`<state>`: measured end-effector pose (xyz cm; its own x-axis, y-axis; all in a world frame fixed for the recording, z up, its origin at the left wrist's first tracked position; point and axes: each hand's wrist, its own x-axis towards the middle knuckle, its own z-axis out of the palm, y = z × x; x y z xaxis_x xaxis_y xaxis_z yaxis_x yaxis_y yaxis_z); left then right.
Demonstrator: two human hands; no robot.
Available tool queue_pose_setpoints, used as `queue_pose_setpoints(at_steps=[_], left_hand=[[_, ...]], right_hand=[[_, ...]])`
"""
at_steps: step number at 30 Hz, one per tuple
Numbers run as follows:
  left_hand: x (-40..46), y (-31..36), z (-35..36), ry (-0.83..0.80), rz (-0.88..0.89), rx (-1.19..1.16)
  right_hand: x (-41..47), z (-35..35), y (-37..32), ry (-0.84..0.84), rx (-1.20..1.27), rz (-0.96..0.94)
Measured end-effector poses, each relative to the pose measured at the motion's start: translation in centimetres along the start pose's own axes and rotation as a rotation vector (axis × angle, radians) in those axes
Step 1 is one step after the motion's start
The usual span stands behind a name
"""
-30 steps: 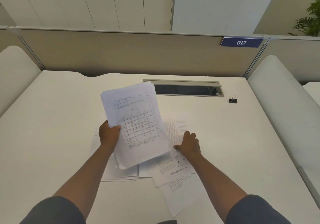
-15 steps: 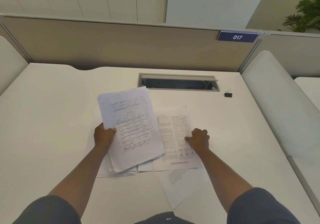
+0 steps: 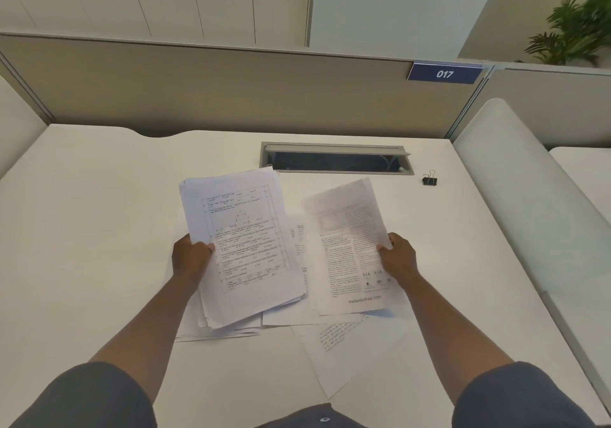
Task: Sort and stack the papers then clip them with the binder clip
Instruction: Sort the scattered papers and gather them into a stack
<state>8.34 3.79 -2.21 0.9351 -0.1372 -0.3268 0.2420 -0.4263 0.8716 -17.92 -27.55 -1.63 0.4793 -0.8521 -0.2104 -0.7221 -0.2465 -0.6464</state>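
Observation:
My left hand (image 3: pixel 191 255) grips the left edge of a stack of printed papers (image 3: pixel 244 246), held raised above the desk with a table-and-diagram page on top. My right hand (image 3: pixel 398 257) pinches the right edge of a printed text sheet (image 3: pixel 347 249), lifted off the desk beside the stack. More loose sheets (image 3: pixel 287 315) lie flat under both, and a handwritten sheet (image 3: pixel 344 351) lies angled toward me. A small black binder clip (image 3: pixel 429 180) stands alone at the far right of the desk, well beyond my right hand.
The white desk (image 3: pixel 99 229) has a grey cable slot (image 3: pixel 335 160) at its back, just behind the papers. A beige partition with a blue "017" sign (image 3: pixel 444 73) closes the far side. White padded dividers stand at the left and right (image 3: pixel 529 203).
My right hand has lifted the printed text sheet off the desk and moved it right, away from the stack. The left hand still holds its stack, slightly lower.

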Motion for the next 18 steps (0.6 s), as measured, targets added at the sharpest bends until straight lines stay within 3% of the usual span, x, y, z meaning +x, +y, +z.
queue_pose_setpoints(at_steps=[7,13,18], left_hand=[[0.1,0.9,0.8,-0.077,-0.051,-0.053],[-2.2,2.4,3.9,-0.379,-0.148,-0.153],[-3.8,2.9,5.5,-0.481,-0.161,-0.221]], right_hand=[[0.3,-2.3,0.2,0.023,0.221,0.011],[-1.0,-1.0,-1.9,-0.185,0.329,-0.036],[-1.7,1.1,-3.5,-0.323,0.490,0.077]])
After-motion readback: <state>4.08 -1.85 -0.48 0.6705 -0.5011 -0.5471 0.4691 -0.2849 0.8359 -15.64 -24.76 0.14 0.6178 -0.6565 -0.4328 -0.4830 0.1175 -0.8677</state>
